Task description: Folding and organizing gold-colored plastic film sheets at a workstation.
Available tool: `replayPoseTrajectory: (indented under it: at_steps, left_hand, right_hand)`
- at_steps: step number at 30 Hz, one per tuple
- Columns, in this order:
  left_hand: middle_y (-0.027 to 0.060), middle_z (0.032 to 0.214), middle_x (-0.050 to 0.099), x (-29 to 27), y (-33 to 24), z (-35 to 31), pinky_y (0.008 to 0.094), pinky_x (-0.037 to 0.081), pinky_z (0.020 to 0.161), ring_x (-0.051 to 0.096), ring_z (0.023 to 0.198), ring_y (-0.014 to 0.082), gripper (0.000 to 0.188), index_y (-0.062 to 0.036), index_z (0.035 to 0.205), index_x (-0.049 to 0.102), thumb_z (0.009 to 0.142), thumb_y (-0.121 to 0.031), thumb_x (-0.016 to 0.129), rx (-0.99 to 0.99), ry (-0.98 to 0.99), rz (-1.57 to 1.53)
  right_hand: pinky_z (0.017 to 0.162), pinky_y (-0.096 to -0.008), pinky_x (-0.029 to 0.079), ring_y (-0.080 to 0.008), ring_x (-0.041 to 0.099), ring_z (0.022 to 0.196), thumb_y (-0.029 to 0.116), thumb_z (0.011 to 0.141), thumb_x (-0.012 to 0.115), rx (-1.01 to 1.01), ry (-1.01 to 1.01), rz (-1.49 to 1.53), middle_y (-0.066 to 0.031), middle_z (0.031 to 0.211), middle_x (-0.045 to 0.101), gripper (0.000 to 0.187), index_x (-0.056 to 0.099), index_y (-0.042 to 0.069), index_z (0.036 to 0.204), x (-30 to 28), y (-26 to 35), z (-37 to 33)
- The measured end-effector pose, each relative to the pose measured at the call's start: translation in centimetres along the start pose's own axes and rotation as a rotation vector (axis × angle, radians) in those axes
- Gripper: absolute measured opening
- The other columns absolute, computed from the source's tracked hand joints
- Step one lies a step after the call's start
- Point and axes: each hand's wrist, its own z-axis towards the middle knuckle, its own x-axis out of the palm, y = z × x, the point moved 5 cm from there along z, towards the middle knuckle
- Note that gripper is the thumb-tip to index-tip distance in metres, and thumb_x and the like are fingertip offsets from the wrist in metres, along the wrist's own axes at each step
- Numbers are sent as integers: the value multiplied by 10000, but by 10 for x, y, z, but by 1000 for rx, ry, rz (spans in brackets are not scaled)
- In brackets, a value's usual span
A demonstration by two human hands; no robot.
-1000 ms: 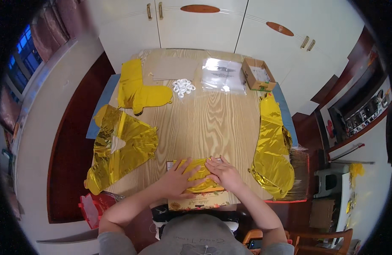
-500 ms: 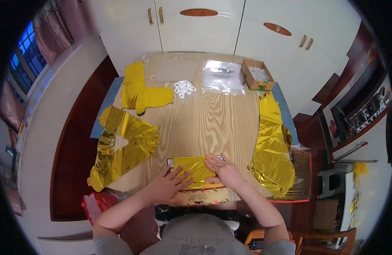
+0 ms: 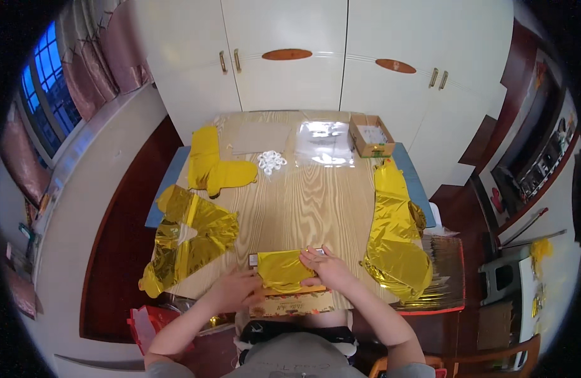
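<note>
You're pressing folded gold foil [image 3: 284, 269] flat at the bench's [image 3: 303, 208] near edge, left hand [image 3: 237, 291] and right hand [image 3: 328, 269] both spread flat on it, gripping nothing. Next probably calls for another fold.

Both hands flat on a folded gold foil piece [image 3: 284, 269] at the bench's [image 3: 309, 201] near edge: left hand [image 3: 237, 291] on its lower left corner, right hand [image 3: 330, 269] on the right end. More crumpled gold foil [image 3: 396, 242] lies right.

Wooden table [image 3: 303, 208] bears gold foil balloons [image 3: 191, 236], cardboard box [image 3: 370, 135].
</note>
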Motion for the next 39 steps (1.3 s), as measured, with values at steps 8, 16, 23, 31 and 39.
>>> replayPoseTrajectory:
  at_steps: [8, 16, 23, 31, 39]
  left_hand:
    - [261, 1462, 344, 18, -22, 88, 492, 234, 1139, 330, 1371, 375, 664, 65, 1414, 322, 943, -362, 516, 85, -592, -87]
    - [326, 1486, 257, 25, -17, 80, 528, 173, 1150, 201, 1410, 463, 881, 100, 1428, 275, 887, -552, 515, -150, -418, -68]
    - [328, 1499, 226, 33, -6, 69, 521, 118, 1165, 157, 1435, 430, 927, 103, 1436, 272, 875, -596, 508, -207, -396, -59]
    - [274, 1501, 284, 33, -4, 69, 551, 127, 1153, 207, 1432, 393, 876, 76, 1435, 306, 883, -576, 499, -270, -424, 35]
    - [63, 1487, 395, 12, -8, 75, 546, 213, 1132, 326, 1395, 302, 518, -140, 1432, 402, 968, -361, 462, 96, -449, 74]
  right_hand:
    - [1135, -462, 294, -230, 416, 1358, 526, 773, 690, 22, 26, -9, -93, 1405, 512, 752, 526, 62, 1342, -2, 2, 2]
    - [1141, -468, 277, -233, 422, 1354, 514, 774, 697, 32, 8, 14, -98, 1405, 512, 735, 537, 63, 1333, -2, 1, 0]
    - [1142, -482, 265, -253, 437, 1339, 493, 786, 693, 24, -40, 0, -111, 1419, 491, 702, 550, 50, 1312, -4, 3, -3]
    - [1127, -447, 285, -234, 499, 1247, 343, 811, 641, -201, 2, -84, -66, 1322, 566, 508, 608, 69, 1238, -18, 90, -43]
    - [1021, -375, 422, -174, 571, 1130, 169, 781, 618, -229, -198, -168, -22, 1157, 650, 366, 676, 83, 1132, -22, 115, -65]
